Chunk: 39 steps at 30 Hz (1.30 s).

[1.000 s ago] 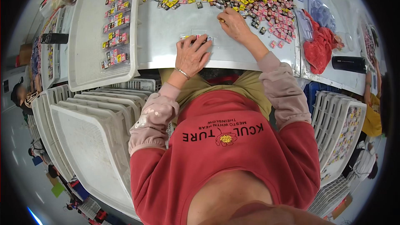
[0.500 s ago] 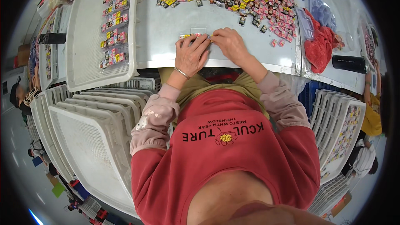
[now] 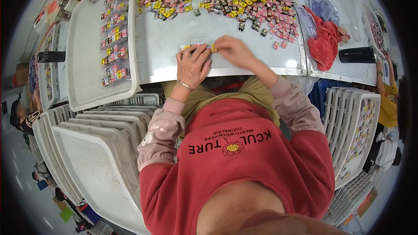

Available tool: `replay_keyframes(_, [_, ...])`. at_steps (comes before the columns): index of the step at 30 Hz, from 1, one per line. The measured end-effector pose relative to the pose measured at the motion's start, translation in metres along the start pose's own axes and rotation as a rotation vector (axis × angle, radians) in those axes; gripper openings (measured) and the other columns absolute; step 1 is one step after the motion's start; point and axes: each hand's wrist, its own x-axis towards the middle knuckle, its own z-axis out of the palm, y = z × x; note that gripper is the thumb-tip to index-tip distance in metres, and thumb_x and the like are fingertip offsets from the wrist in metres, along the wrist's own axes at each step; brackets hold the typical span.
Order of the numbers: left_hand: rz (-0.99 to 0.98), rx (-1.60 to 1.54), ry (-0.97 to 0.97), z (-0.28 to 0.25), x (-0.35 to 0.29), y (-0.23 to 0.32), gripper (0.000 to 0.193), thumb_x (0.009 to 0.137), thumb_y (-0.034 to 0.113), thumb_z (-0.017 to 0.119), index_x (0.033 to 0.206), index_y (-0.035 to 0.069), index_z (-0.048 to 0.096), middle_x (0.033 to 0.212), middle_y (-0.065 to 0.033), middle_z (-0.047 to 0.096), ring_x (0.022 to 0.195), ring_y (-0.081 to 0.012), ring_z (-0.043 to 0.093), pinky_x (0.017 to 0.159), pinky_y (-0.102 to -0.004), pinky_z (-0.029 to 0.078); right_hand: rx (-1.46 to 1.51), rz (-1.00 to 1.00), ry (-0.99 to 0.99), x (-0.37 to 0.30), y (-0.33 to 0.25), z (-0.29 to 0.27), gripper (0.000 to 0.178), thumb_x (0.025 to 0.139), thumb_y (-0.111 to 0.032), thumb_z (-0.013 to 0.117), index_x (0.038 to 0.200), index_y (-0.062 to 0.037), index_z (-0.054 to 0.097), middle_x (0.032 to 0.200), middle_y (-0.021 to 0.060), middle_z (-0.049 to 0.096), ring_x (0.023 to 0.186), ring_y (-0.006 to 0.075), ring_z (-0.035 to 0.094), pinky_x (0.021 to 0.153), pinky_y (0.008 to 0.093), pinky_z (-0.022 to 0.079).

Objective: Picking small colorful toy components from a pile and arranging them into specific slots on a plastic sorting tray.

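One clear case [image 3: 198, 41], your left hand [image 3: 191, 64] curved over it, your right hand [image 3: 237, 53] at its right end, both grips unclear, small pieces [image 3: 230, 1] beyond it.

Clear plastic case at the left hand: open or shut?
Looks open: its clear flap extends beyond the row of small blocks. Left hand hides part of the row.

Clear case [image 3: 198, 42], apparently open, partly covered
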Motion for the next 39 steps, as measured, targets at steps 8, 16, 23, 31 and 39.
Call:
replay_keyframes(8, [-0.132,-0.135,0.186,0.003,-0.003,-0.01,0.036,0.075,0.012,0.066,0.111,0.011,0.063,0.119,-0.0056,0.059,0.109,-0.0272,0.05,0.093,-0.0411,0.034,-0.073,0.153,0.34,0.071,0.043,-0.055,0.02,0.08,-0.006,0.064,0.099,-0.0077,0.07,0.09,0.012,0.064,0.083,0.0259,0.064,0.071,0.0347,0.053])
replay_keyframes(16, [-0.209,-0.065,0.251,-0.019,-0.013,-0.043,0.03,0.075,0.005,0.064,0.104,0.009,0.066,0.114,-0.0068,0.06,0.105,-0.0284,0.051,0.089,-0.0389,0.037,-0.266,0.201,0.113,0.104,0.06,-0.046,0.027,0.085,-0.008,0.062,0.111,-0.0074,0.067,0.097,0.0117,0.069,0.08,0.0204,0.067,0.069,0.0292,0.052])
replay_keyframes(23, [-0.269,-0.17,0.266,-0.011,-0.016,-0.045,0.027,0.078,0.003,0.062,0.105,0.005,0.065,0.109,-0.0112,0.062,0.1,-0.0292,0.055,0.089,-0.0381,0.041,0.623,0.539,-0.009,0.095,0.037,-0.052,0.024,0.092,-0.011,0.062,0.115,-0.0048,0.063,0.096,0.002,0.067,0.085,0.0094,0.065,0.07,0.0207,0.052])
replay_keyframes(31, [-0.254,-0.155,0.248,-0.01,-0.019,-0.046,0.027,0.075,0.007,0.065,0.102,0.006,0.065,0.105,-0.0079,0.062,0.099,-0.0281,0.055,0.084,-0.0375,0.041,0.609,0.447,-0.034,0.1,0.035,-0.028,0.02,0.088,-0.008,0.064,0.107,-0.0031,0.067,0.092,0.0029,0.069,0.08,0.0101,0.067,0.068,0.0219,0.051])
replay_keyframes(39, [-0.065,-0.028,0.125,-0.015,-0.016,-0.037,0.036,0.074,0.022,0.07,0.108,0.012,0.064,0.114,-0.0018,0.06,0.105,-0.0259,0.051,0.088,-0.0402,0.038,0.233,0.202,-0.192,0.1,0.022,0.028,0.013,0.081,-0.007,0.064,0.092,-0.0032,0.07,0.083,0.0082,0.07,0.071,0.0146,0.065,0.067,0.0276,0.05])
